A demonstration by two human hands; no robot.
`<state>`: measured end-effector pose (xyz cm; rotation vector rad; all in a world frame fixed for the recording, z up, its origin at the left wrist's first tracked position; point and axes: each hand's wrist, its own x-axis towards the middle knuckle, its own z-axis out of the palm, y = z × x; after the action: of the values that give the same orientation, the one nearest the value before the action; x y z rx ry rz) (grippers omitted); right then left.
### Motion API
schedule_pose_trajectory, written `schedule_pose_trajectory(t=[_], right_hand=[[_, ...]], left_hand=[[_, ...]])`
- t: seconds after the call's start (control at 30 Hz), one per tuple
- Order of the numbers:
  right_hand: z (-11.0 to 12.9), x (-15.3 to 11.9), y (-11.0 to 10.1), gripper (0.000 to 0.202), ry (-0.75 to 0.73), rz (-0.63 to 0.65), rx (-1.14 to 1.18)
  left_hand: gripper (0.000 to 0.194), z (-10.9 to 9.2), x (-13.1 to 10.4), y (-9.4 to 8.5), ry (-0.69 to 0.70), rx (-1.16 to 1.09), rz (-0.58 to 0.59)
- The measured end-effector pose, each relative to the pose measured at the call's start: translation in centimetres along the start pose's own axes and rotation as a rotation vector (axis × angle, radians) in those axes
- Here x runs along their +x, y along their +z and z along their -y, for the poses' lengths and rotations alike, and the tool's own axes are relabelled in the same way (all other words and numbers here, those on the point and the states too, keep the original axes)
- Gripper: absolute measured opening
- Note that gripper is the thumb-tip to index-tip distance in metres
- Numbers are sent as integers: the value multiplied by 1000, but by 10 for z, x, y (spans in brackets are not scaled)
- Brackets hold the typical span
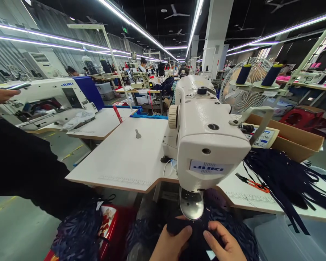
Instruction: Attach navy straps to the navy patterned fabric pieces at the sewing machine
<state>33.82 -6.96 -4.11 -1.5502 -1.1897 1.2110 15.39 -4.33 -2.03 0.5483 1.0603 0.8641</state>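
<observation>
Pinching a piece of dark navy fabric (197, 235) at the bottom edge of the view, both hands closed on it: left hand (171, 244) with thumb laid over the cloth's left part, right hand (224, 244) with thumb and fingers gripping its right part, thumbs close together and nearly meeting. Fabric bunched between and under the fingers, spreading darkly toward the wrists. Just beyond the fingertips, almost touching the cloth, the shiny metal end plate (191, 204) under the head of a white Juki sewing machine (206, 145). Further past the fingers, the pale worktable (125, 159) bearing the machine. To the right of the right-hand fingers, up on the tabletop, a heap of navy strips (285, 181) with red-handled snips (254, 184) beside it; behind those, an open cardboard box (296, 139) and the machine's control panel (263, 137). Above and beyond, two navy thread cones (244, 74) in front of a standing fan (241, 90). To the left of the left-hand fingers, a mound of navy cloth (78, 232) against a red stool (110, 226). Far left, another person's dark sleeve (24, 166) and hand (0, 96), well apart from the gripped fabric.
</observation>
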Motion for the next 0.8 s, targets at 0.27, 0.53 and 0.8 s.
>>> schedule_pose_trajectory(t=[0.27, 0.53, 0.8], right_hand=[[-1, -4, 8, 49, 45, -2, 129], [-5, -4, 14, 60, 31, -18, 156], [-1, -9, 23, 59, 58, -129, 160]], left_hand=[[46, -4, -5, 6, 53, 40, 62], [45, 3, -1, 1, 58, 78, 97], [47, 3, -3, 1, 72, 109, 67]])
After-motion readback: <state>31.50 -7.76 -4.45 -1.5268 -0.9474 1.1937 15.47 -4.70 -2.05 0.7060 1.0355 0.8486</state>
